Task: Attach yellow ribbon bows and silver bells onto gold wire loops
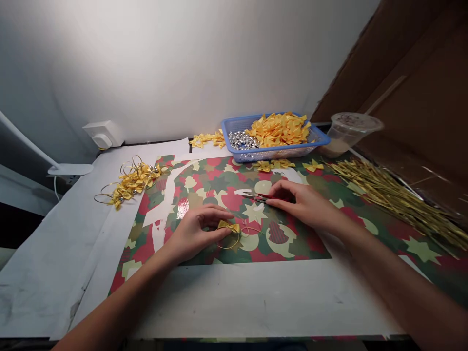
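Left hand (195,230): thumb and fingertips pinched on a yellow ribbon bow (228,226), which lies on the patterned sheet (219,185) at the fingertips. A gold cord loop (234,241) is attached to the bow and trails just right of the hand.

Right hand (306,204): fingers closed over the red handle of small snips (253,195), blades pointing toward the left hand. The snips lie near the bow, just beyond it.

Beyond the right hand stands a blue basket (278,154). A pile of looped bows (133,183) lies well beyond the left hand.
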A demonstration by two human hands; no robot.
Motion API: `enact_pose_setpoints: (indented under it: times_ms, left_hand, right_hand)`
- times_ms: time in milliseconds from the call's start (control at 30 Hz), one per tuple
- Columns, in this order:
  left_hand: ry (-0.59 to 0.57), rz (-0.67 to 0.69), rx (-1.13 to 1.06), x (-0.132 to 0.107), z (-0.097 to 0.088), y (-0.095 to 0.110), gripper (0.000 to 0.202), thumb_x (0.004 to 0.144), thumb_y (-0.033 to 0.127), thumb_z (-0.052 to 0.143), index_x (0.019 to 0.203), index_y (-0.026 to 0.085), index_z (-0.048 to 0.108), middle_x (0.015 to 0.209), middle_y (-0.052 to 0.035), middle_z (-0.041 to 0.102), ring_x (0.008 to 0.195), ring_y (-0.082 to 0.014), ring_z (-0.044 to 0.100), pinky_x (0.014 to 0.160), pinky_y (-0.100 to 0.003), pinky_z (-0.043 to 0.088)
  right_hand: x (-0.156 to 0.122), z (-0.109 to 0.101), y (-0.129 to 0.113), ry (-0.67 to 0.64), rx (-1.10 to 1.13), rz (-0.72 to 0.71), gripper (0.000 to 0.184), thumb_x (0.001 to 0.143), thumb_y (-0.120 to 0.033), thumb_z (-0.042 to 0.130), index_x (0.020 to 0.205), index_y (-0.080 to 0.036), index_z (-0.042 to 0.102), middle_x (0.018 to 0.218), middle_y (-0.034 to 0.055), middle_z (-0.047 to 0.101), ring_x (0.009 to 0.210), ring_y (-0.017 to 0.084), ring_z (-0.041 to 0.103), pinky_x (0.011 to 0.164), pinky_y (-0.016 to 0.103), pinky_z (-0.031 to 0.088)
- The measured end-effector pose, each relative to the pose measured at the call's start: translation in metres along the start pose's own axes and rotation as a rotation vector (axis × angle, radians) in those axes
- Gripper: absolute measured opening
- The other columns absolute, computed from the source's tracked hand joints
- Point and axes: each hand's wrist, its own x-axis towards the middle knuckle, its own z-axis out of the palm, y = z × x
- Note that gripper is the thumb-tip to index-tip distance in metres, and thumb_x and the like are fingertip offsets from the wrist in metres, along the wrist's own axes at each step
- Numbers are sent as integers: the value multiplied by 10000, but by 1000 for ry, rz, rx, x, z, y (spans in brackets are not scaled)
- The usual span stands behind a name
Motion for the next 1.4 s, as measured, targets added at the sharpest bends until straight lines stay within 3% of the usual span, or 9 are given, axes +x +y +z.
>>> enact_pose_setpoints:
  times_ms: [167,267,400,567,700,867,967,1200,1400]
  left_hand:
    - [18,63,-66,2,3,-3,221,743,250,656,945,169,692,975,-61,635,763,-133,633,676,-259,566]
    - [31,85,-77,3,5,-7,230,749,233,653,965,161,684,980,-66,626,761,-130,629,679,-264,570]
    - [33,108,-70,4,6,-10,267,752,210,648,1013,159,666,1009,-69,596,772,-126,619,693,-268,566]
    - [11,113,-65,6,4,-11,331,745,193,649,1068,122,637,1029,-84,572,791,-136,613,718,-284,556]
    - [17,126,-61,6,3,-13,343,750,170,636,1091,131,623,1060,-88,566,810,-140,615,735,-288,554]
    - [57,201,11,6,4,-16,342,760,135,611,1101,162,610,1098,-78,574,812,-127,626,729,-263,560]
    - [91,242,65,6,4,-17,350,760,123,607,1105,183,605,1116,-74,583,782,-117,630,670,-238,560]
    - [140,314,140,7,6,-19,375,746,92,623,1112,174,607,1149,-92,585,784,-112,627,671,-224,566]
    - [127,335,135,7,6,-18,364,752,80,608,1103,176,606,1112,-75,602,727,-94,633,609,-196,566]
  right_hand:
    - [-9,-6,-18,-271,491,229,405,666,-554,675,820,-190,590,696,13,602,588,126,558,557,258,472]
    - [-15,-3,-27,-319,681,291,385,685,-530,660,899,-214,607,648,-13,513,475,87,425,421,224,380]
    - [-20,5,-29,-345,702,335,428,697,-537,615,1014,-249,612,690,1,489,418,70,264,329,223,258]
    - [-18,9,-22,-338,738,496,473,621,-450,728,1029,-238,615,656,-41,487,373,12,115,297,195,135]
    - [-15,9,-21,-273,743,546,420,593,-420,767,941,-209,662,649,-30,525,367,3,170,292,172,148]
    - [-19,9,-23,-259,555,501,468,617,-528,738,930,-184,691,648,25,600,429,60,391,375,206,366]
    - [-24,10,-27,-278,407,462,491,649,-556,708,978,-193,685,641,33,614,480,111,492,422,242,428]
    - [-32,18,-35,-199,181,286,413,691,-550,667,949,-229,698,680,44,672,503,151,562,435,261,479]
    - [-32,19,-32,-265,173,264,416,736,-547,630,1007,-234,671,798,68,725,615,198,646,460,267,510]
